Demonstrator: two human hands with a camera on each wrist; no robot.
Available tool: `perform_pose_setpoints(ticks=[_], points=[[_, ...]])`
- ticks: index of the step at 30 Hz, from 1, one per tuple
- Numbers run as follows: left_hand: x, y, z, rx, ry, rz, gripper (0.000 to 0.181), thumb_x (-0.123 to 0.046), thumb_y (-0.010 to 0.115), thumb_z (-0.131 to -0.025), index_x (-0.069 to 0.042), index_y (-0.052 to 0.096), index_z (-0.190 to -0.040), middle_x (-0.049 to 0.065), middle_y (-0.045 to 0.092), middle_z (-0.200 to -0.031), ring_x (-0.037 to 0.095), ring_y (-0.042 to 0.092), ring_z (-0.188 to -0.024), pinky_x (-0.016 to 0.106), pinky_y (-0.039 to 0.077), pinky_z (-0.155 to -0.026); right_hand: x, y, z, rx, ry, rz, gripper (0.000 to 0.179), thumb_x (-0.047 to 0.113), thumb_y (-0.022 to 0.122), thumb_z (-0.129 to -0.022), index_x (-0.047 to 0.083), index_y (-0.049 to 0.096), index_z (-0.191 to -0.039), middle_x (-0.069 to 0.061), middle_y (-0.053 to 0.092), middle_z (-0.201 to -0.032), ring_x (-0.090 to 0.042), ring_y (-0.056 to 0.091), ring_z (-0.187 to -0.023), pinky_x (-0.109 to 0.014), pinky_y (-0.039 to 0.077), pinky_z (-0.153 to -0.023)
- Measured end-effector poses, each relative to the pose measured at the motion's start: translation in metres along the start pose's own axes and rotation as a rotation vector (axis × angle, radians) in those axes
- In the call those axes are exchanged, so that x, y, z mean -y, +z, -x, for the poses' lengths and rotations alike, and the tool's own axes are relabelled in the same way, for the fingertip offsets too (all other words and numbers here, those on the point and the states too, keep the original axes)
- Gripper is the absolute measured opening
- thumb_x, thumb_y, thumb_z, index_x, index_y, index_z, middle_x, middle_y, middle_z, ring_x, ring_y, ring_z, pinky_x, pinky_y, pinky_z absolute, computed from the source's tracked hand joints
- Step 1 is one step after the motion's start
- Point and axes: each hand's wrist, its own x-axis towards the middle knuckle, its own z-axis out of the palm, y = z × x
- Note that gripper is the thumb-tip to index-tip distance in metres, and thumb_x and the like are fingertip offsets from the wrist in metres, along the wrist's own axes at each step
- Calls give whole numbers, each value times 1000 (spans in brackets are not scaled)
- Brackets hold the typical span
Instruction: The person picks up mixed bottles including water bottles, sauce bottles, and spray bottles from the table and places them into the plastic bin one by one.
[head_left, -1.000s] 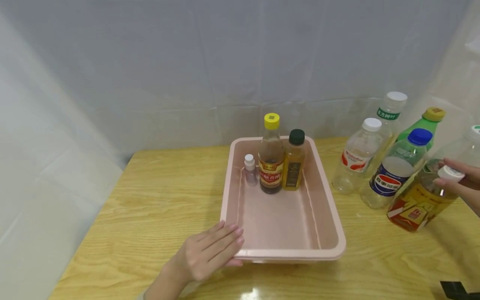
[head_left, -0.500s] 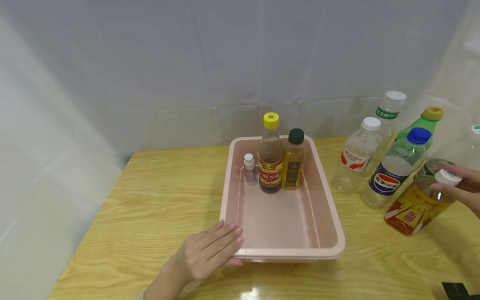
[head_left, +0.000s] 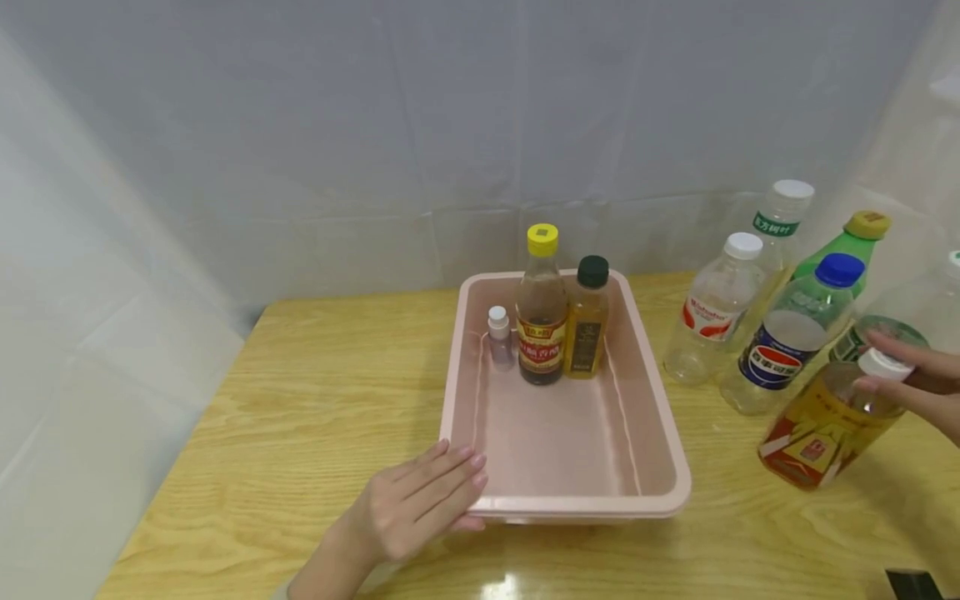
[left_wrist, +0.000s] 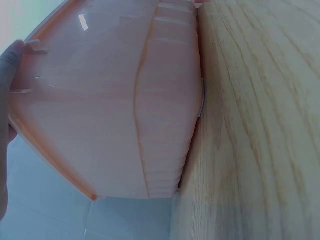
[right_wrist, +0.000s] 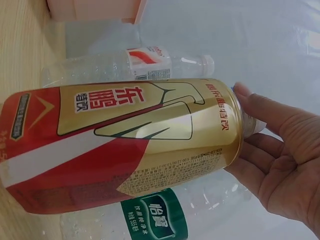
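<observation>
My right hand (head_left: 918, 375) pinches a gold-and-red drink bottle (head_left: 821, 429) by its white cap and neck. In the right wrist view this drink bottle (right_wrist: 125, 145) fills the middle, with thumb and fingers round its neck. My left hand (head_left: 416, 504) lies with straight fingers on the near left corner of a pink plastic tub (head_left: 577, 507). The left wrist view shows the tub's outer wall (left_wrist: 100, 100) from the side, fingers at its rim. Inside the tub stand a yellow-capped vinegar bottle (head_left: 542, 333), a dark-capped bottle of amber liquid (head_left: 585, 333) and a small white-capped bottle (head_left: 500, 342).
Right of the tub stand a clear bottle with a red-and-white label (head_left: 708, 321), a blue-capped Pepsi bottle (head_left: 780, 358), a green bottle (head_left: 843, 250), a white-capped clear bottle (head_left: 780, 225) and a green-labelled water bottle (right_wrist: 155, 217). A pale sheet (head_left: 337, 150) hangs behind the wooden table (head_left: 322, 375).
The gold-and-red drink bottle has moved slightly left and toward me in my right hand, away from the water bottle behind it. My left hand and the tub have stayed put.
</observation>
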Motion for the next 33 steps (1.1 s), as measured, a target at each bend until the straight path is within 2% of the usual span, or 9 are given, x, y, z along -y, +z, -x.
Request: perform_pose_setpoints(ticks=[3,6,10,14,17,21,24,28,33], points=[[0,0,0,-4,-3,4,33,-32,58,-93,-2,72,-88,11,73,-84,21,71,-77,30,63,-70,4,0,1,13,9,53,55,-9,66,-83,24,57,-127,38,57,-99,20,57,-76,3,48,-59],[0,1,1,-8,-2,6,33,-31,59,-93,-1,71,-89,12,73,-84,21,71,-78,30,63,-70,7,0,2,27,3,58,56,-9,64,-85,24,55,-129,40,53,-101,20,57,-76,3,48,-58],[0,1,1,-10,3,4,33,-32,59,-92,-2,71,-89,12,73,-84,21,71,-77,30,63,-70,14,4,3,14,-9,50,55,-10,64,-84,19,56,-129,38,55,-102,19,58,-77,3,49,-60],[0,0,-1,-11,6,-1,33,-32,59,-92,-2,71,-89,12,73,-83,21,71,-77,30,63,-70,23,7,4,9,-22,106,55,-8,66,-83,20,56,-129,40,53,-103,20,57,-74,3,49,-59],[0,1,1,-12,8,-3,33,-32,59,-92,-2,71,-89,12,73,-83,21,71,-77,30,63,-70,29,11,3,23,-44,120,55,-9,66,-83,15,54,-131,39,53,-106,18,58,-72,2,49,-59],[-2,2,5,-10,6,-2,34,-33,60,-92,-1,71,-90,13,73,-85,21,71,-78,30,63,-71,35,16,2,38,-62,75,51,-12,64,-83,4,54,-131,33,56,-108,13,60,-70,0,50,-60],[-2,2,5,-10,7,-5,34,-33,59,-92,-1,71,-91,13,73,-85,21,71,-78,30,63,-71,40,18,2,51,-68,54,50,-13,62,-83,2,54,-130,27,58,-109,9,60,-67,-1,51,-59],[-1,2,4,-9,7,-4,34,-32,59,-92,-1,71,-91,13,73,-85,21,71,-78,30,63,-71,46,22,-1,57,-97,26,52,-21,59,-80,-3,53,-129,22,59,-112,9,61,-73,-1,52,-63],[-1,1,3,-10,2,0,33,-32,59,-92,-1,71,-91,13,73,-85,21,71,-78,30,63,-71,56,27,-5,51,-149,24,53,-27,59,-75,-8,54,-125,22,61,-113,10,63,-79,-1,53,-67]])
